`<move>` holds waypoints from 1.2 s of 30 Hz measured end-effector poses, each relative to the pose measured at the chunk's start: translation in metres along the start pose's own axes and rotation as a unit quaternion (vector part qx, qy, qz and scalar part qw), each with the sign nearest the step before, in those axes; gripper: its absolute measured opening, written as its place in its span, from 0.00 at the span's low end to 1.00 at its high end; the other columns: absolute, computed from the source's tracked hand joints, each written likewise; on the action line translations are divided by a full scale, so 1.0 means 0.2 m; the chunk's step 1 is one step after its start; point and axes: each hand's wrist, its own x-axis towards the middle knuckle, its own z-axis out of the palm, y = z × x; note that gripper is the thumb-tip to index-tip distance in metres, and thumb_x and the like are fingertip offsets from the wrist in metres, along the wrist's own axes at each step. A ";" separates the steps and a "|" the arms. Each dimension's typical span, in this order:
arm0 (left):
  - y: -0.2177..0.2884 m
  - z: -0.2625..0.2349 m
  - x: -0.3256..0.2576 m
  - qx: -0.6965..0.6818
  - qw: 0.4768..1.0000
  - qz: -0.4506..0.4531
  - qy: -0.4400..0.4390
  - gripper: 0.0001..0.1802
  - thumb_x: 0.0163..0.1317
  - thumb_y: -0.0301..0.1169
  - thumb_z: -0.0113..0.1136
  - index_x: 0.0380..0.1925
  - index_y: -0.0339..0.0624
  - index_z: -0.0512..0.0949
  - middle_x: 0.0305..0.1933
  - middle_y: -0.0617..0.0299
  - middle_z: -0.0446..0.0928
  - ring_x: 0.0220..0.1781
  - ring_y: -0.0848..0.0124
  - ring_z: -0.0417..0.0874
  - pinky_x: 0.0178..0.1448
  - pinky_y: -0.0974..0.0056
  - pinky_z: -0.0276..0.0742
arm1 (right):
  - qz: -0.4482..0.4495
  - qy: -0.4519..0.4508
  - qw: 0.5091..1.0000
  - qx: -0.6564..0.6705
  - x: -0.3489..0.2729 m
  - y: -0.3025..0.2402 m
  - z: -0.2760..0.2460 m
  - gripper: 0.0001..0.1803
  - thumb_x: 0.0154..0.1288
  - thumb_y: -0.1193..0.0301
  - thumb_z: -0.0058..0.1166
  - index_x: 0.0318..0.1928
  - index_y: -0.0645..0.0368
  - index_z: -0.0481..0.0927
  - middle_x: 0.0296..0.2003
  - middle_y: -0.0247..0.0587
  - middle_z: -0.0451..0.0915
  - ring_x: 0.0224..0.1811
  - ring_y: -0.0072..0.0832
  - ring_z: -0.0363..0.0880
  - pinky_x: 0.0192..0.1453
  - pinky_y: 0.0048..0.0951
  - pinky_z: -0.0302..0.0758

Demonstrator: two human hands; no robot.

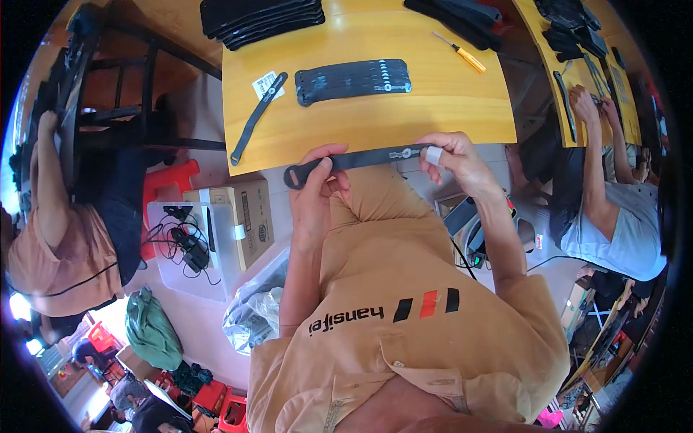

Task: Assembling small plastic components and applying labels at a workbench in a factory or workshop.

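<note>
Held item: long black flat strap with a ring-shaped end and a small silver round fitting (354, 160), stretched level between both hands, just in front of the near edge of the worktop, above the person's lap.
Left hand (317, 189): fingers closed on the strap near its ring-shaped end, thumb on top.
Right hand (455, 157): fingers pinched shut on the strap's other end; one finger wears a white tape wrap (432, 154).
Worktop: yellow-orange wooden tabletop (447, 101), carrying the items below.
Stack, centre: neat pile of like black straps with round silver fittings (354, 81), lying just beyond the held strap, apart from it.
Single strap: one black strap (258, 119) laid diagonally at the worktop's left edge, its upper end over a small white paper tag (266, 84).
Piles, far edge: dark flat pieces stacked at top left (261, 20) and top right (462, 18).
Tool: yellow-handled screwdriver (460, 52), well apart from the hands.
Floor, left: brown cardboard box (249, 216); clear plastic tub with black cables (184, 249); crumpled clear plastic bag (256, 307); red plastic stool (167, 184).
Others: one seated person at left (65, 238); another at right (613, 209), hands on a neighbouring worktop.
</note>
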 end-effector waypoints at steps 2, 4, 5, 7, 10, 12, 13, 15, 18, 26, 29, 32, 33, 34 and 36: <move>0.01 0.00 0.02 -0.008 1.000 -0.022 0.010 0.14 0.62 0.30 0.46 0.42 0.29 0.72 0.30 0.57 0.75 0.24 0.75 0.73 0.24 0.72 0.69 | 0.004 0.000 0.999 0.037 0.01 0.00 -0.02 0.10 0.60 0.74 0.50 0.42 0.65 0.77 0.25 0.37 0.77 0.20 0.16 0.72 0.22 0.16 0.70; 0.00 -0.04 0.04 -0.004 1.000 -0.015 0.021 0.15 0.63 0.31 0.45 0.42 0.29 0.73 0.31 0.57 0.75 0.24 0.75 0.73 0.24 0.71 0.69 | -0.010 0.030 0.998 0.053 0.01 0.01 -0.02 0.10 0.61 0.74 0.49 0.41 0.65 0.78 0.24 0.36 0.76 0.21 0.16 0.72 0.22 0.16 0.70; 0.00 -0.07 0.05 0.000 1.000 -0.007 0.030 0.16 0.64 0.32 0.45 0.42 0.29 0.73 0.32 0.57 0.75 0.24 0.75 0.73 0.24 0.71 0.69 | -0.009 0.031 0.998 0.054 0.02 0.01 -0.02 0.10 0.61 0.74 0.49 0.41 0.65 0.78 0.24 0.36 0.76 0.21 0.16 0.72 0.22 0.16 0.70; 0.01 -0.10 0.08 0.009 0.999 -0.013 0.036 0.15 0.64 0.32 0.46 0.41 0.30 0.74 0.32 0.57 0.76 0.25 0.76 0.74 0.25 0.73 0.70 | -0.049 0.053 0.997 0.011 0.05 0.00 -0.02 0.09 0.59 0.75 0.51 0.40 0.65 0.78 0.23 0.34 0.75 0.21 0.16 0.71 0.22 0.16 0.69; 0.00 -0.18 0.15 0.035 0.998 -0.011 0.042 0.10 0.60 0.27 0.52 0.39 0.33 0.75 0.29 0.60 0.76 0.23 0.77 0.74 0.26 0.75 0.72 | -0.058 0.111 0.991 -0.042 0.11 0.04 -0.05 0.08 0.55 0.76 0.55 0.37 0.64 0.79 0.23 0.35 0.74 0.20 0.16 0.71 0.22 0.16 0.69; -0.01 -0.22 0.21 0.103 0.992 0.014 0.075 0.09 0.56 0.22 0.57 0.38 0.35 0.76 0.27 0.62 0.76 0.22 0.78 0.75 0.26 0.77 0.73 | -0.057 0.138 0.988 -0.035 0.16 0.05 -0.06 0.08 0.54 0.77 0.55 0.36 0.64 0.79 0.22 0.34 0.74 0.20 0.15 0.71 0.21 0.16 0.68; -0.01 -0.23 0.24 0.103 0.992 0.010 0.071 0.09 0.56 0.22 0.57 0.38 0.35 0.76 0.27 0.62 0.76 0.22 0.78 0.75 0.26 0.77 0.73 | -0.057 0.160 0.985 -0.028 0.19 0.06 -0.07 0.07 0.53 0.78 0.56 0.35 0.64 0.79 0.22 0.33 0.74 0.20 0.15 0.71 0.21 0.15 0.68; -0.02 -0.25 0.30 0.161 0.981 0.011 0.111 0.10 0.53 0.21 0.59 0.37 0.35 0.76 0.27 0.63 0.76 0.23 0.78 0.76 0.27 0.77 0.74 | -0.071 0.170 0.983 -0.012 0.24 0.08 -0.07 0.06 0.54 0.77 0.56 0.35 0.64 0.79 0.22 0.32 0.75 0.20 0.14 0.71 0.21 0.15 0.68; -0.02 -0.31 0.40 0.141 0.984 -0.004 0.105 0.08 0.56 0.22 0.57 0.37 0.34 0.77 0.27 0.62 0.76 0.24 0.77 0.78 0.28 0.76 0.76 | -0.089 0.185 0.979 0.016 0.32 0.10 -0.08 0.06 0.54 0.78 0.55 0.34 0.64 0.79 0.22 0.32 0.75 0.20 0.14 0.71 0.21 0.15 0.67; -0.09 -0.32 0.56 0.180 0.978 0.032 0.103 0.08 0.57 0.23 0.56 0.37 0.32 0.77 0.25 0.63 0.76 0.24 0.79 0.77 0.27 0.77 0.74 | -0.115 0.223 0.968 0.003 0.49 0.15 -0.12 0.06 0.55 0.79 0.54 0.35 0.63 0.79 0.23 0.31 0.76 0.20 0.12 0.70 0.21 0.13 0.66; -0.13 -0.33 0.59 0.238 0.962 0.079 0.110 0.07 0.57 0.23 0.57 0.35 0.32 0.77 0.23 0.65 0.74 0.22 0.81 0.74 0.24 0.78 0.70 | -0.139 0.248 0.959 0.001 0.51 0.16 -0.12 0.04 0.55 0.80 0.55 0.32 0.63 0.78 0.18 0.28 0.73 0.17 0.11 0.67 0.17 0.13 0.63; -0.13 -0.30 0.60 0.288 0.944 0.089 0.133 0.06 0.56 0.23 0.58 0.33 0.32 0.77 0.21 0.66 0.73 0.20 0.82 0.71 0.22 0.78 0.67 | -0.142 0.274 0.951 -0.010 0.52 0.17 -0.12 0.04 0.54 0.81 0.55 0.32 0.63 0.78 0.18 0.27 0.73 0.16 0.11 0.66 0.17 0.13 0.62; -0.14 -0.30 0.60 0.288 0.944 0.087 0.133 0.06 0.56 0.23 0.58 0.33 0.32 0.77 0.21 0.66 0.73 0.20 0.82 0.71 0.22 0.78 0.67 | -0.143 0.278 0.950 -0.016 0.52 0.18 -0.12 0.04 0.53 0.81 0.55 0.32 0.63 0.78 0.18 0.28 0.73 0.16 0.11 0.66 0.17 0.13 0.62; -0.15 -0.30 0.60 0.290 0.943 0.095 0.136 0.06 0.56 0.23 0.58 0.33 0.33 0.77 0.21 0.66 0.73 0.20 0.82 0.71 0.22 0.78 0.66 | -0.145 0.281 0.948 -0.023 0.53 0.18 -0.12 0.05 0.53 0.81 0.55 0.32 0.63 0.78 0.19 0.28 0.74 0.17 0.11 0.66 0.17 0.13 0.62; -0.16 -0.30 0.60 0.292 0.941 0.102 0.139 0.06 0.55 0.22 0.58 0.33 0.33 0.77 0.22 0.65 0.73 0.19 0.81 0.70 0.22 0.78 0.65 | -0.138 0.291 0.946 -0.033 0.53 0.17 -0.11 0.05 0.53 0.81 0.55 0.32 0.63 0.78 0.20 0.29 0.74 0.17 0.11 0.66 0.17 0.14 0.62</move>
